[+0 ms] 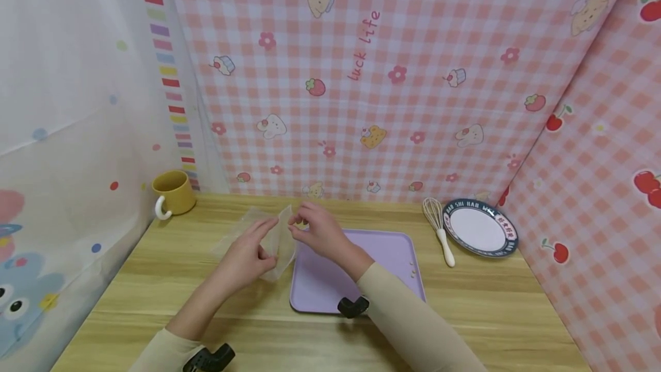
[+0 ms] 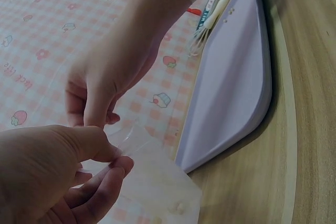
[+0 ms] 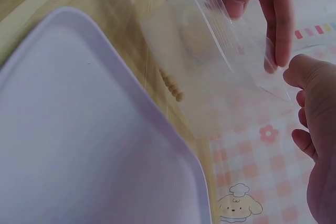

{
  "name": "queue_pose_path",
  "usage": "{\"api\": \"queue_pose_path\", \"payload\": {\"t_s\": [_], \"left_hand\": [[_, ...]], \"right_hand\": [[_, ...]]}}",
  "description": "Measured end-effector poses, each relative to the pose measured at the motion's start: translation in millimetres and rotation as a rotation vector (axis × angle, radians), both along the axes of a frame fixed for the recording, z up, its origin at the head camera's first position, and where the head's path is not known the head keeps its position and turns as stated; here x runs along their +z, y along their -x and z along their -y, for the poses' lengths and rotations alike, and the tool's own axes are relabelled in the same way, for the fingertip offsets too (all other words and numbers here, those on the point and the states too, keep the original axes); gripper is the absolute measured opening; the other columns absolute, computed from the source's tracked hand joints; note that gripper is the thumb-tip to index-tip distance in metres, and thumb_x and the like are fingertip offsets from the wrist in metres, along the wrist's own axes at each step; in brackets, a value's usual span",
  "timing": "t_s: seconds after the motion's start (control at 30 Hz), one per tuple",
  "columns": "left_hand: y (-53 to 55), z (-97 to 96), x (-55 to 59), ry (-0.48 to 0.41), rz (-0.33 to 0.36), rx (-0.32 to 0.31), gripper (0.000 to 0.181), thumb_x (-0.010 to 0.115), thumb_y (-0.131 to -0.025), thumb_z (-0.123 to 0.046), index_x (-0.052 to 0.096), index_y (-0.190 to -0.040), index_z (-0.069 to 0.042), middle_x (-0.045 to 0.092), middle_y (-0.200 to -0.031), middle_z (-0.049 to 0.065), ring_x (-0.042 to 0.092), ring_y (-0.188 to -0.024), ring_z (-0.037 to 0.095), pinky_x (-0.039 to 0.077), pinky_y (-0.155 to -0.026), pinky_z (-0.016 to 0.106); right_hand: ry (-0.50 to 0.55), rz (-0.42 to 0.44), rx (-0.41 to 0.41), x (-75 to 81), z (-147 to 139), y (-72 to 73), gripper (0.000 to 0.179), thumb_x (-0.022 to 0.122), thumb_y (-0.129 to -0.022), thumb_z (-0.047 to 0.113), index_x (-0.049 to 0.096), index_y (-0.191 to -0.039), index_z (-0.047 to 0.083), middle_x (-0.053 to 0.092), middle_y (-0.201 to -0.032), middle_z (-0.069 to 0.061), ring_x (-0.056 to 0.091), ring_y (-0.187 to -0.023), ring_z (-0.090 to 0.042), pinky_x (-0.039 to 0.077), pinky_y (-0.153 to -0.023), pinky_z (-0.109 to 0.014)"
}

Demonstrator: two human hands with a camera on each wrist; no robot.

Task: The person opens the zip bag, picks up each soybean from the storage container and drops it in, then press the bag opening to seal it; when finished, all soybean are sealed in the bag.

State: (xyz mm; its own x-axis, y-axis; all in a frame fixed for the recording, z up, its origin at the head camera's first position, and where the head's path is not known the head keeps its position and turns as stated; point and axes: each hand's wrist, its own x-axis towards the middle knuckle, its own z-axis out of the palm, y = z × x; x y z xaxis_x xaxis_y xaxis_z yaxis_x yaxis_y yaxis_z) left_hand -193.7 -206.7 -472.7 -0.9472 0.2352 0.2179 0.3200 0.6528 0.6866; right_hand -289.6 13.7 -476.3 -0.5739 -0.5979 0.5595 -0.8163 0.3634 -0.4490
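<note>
A clear plastic bag (image 1: 283,244) hangs in the air by the left side of a lilac tray (image 1: 317,289). My left hand (image 1: 250,252) pinches its upper part between thumb and fingers. At the bag's top edge my right hand (image 1: 324,235) pinches the plastic with thumb and fingertips. Small beige beans (image 3: 170,85) lie in a row along the bottom of the bag in the right wrist view. Several similar small pieces (image 1: 412,272) rest on the tray's right side. Fingers partly hide the bag's mouth, so I cannot tell how far it is parted.
A yellow mug (image 1: 175,193) with a white handle stands at the table's back left. To the tray's right lie a whisk (image 1: 442,237) and a dark-rimmed white plate (image 1: 480,228). Patterned cloths (image 1: 361,102) hang behind and at both sides of the wooden table (image 1: 258,326).
</note>
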Motion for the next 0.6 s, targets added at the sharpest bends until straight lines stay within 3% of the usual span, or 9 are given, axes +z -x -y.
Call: {"api": "queue_pose_path", "payload": {"t_s": [0.6], "left_hand": [[0.5, -0.2, 1.2, -0.001, 0.016, 0.004, 0.086, 0.084, -0.088, 0.004, 0.047, -0.165, -0.002, 0.052, -0.160, 0.019, 0.066, -0.071, 0.007, 0.058, -0.061, 0.027]], "right_hand": [[-0.062, 0.048, -0.095, 6.8, 15.4, 8.3, 0.007, 0.083, -0.099, 0.007, 0.080, -0.106, 0.007, 0.067, -0.103, -0.004, 0.065, -0.098, -0.023, 0.055, -0.081, -0.028]]}}
